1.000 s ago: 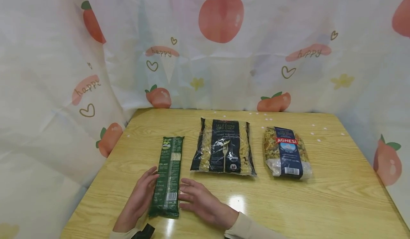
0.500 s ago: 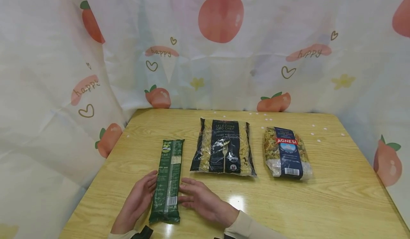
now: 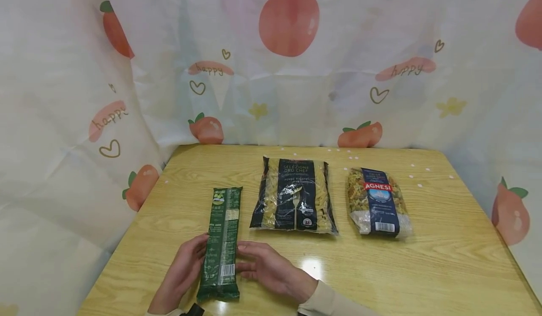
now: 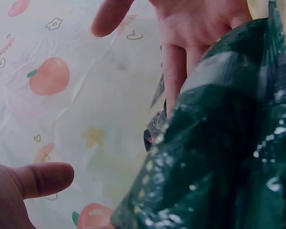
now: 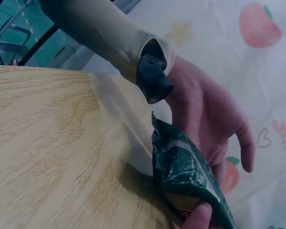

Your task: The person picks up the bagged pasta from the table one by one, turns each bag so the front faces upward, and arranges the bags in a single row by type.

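A long green spaghetti packet (image 3: 222, 240) lies lengthwise between my two hands at the left front of the table. My left hand (image 3: 181, 271) touches its left side, fingers nearly straight and the tips hidden along the packet's edge. Against the opposite side rests my right hand (image 3: 273, 269), its fingers extended. In the left wrist view, the left thumb (image 4: 43, 180) stands away from the green wrapper (image 4: 209, 162). The right wrist view shows a right fingertip (image 5: 199, 217) at the packet's lower face, near the left palm (image 5: 200, 112).
A clear and black bag of penne (image 3: 296, 196) lies to the right of the packet, and an Agnesi bag of mixed-colour pasta (image 3: 378, 203) beyond it. Small white dots (image 3: 419, 185) mark the wooden table (image 3: 449, 259). A fruit-print curtain (image 3: 296, 104) surrounds its back and sides.
The spaghetti packet has shifted a little toward me, with both hands moving along at its sides. The other two bags stay in place.
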The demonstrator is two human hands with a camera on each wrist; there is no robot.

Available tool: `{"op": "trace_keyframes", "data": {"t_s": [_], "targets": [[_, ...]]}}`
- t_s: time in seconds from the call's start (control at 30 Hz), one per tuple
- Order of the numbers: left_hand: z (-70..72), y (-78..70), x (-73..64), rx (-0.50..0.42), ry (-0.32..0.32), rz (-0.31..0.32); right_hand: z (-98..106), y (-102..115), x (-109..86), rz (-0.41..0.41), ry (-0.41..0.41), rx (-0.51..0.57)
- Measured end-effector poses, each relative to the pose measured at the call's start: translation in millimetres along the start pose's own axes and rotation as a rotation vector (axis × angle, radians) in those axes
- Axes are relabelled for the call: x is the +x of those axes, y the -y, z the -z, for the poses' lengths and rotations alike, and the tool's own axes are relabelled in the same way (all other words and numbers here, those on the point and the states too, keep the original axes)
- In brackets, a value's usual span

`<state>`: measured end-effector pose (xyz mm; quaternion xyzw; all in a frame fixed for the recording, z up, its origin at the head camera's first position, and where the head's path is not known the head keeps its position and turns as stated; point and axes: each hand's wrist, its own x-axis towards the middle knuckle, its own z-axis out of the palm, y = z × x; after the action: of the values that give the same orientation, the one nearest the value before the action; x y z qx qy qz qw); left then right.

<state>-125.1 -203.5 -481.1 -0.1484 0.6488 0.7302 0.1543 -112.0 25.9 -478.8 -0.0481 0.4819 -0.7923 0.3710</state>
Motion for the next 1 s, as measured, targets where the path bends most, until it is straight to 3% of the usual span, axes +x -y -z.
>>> {"op": "trace_keyframes", "data": {"t_s": [0.13,0.67,1.0], "targets": [[-2.7,0.0,-2.6,0.016,-0.013,-0.001,-0.2,0.9,-0.3,0.000,0.002,-0.010],[-10.1,-1.2,-14.4,-0.012,0.119,0.056,-1.3,5.5,-2.2,0.038,0.004,-0.015],[-10.8,7.9,-12.7,-0.014,0.072,0.059,0.4,3.3,-4.4,0.074,-0.015,0.024]]}}
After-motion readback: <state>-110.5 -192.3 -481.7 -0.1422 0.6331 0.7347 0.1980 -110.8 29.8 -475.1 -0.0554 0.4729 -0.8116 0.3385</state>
